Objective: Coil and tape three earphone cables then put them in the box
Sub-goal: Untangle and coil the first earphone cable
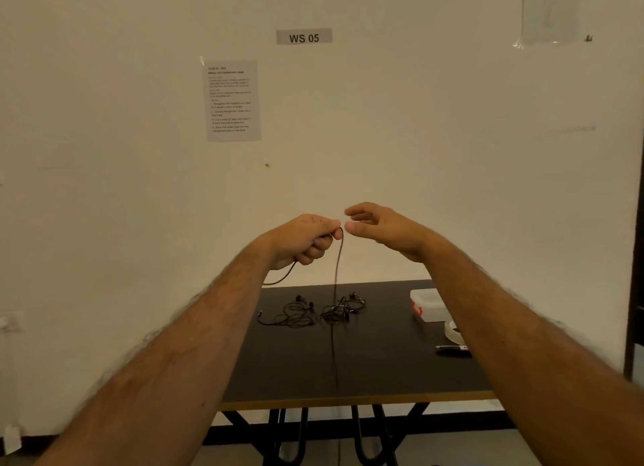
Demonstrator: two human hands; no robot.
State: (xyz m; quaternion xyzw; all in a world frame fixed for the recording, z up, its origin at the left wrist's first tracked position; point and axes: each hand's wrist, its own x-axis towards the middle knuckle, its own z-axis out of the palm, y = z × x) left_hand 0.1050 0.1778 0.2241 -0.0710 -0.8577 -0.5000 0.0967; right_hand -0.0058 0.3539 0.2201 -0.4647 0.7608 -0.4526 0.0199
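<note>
Head view: left hand (306, 237) curls round a cable (337, 274), pinching it at thumb and forefinger. Right hand (380, 228) hovers beside it, fingers loosely spread, holding nothing.

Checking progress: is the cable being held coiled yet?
Not coiled: the cable hangs straight down from the left hand past the table edge.

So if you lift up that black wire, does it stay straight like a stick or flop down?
Probably flops. The cable pinched in the left hand hangs limp, straight down past the table edge. It looks thin, so likely very light. The two earphone heaps lie in loose tangles, so it may snag easily.
</note>
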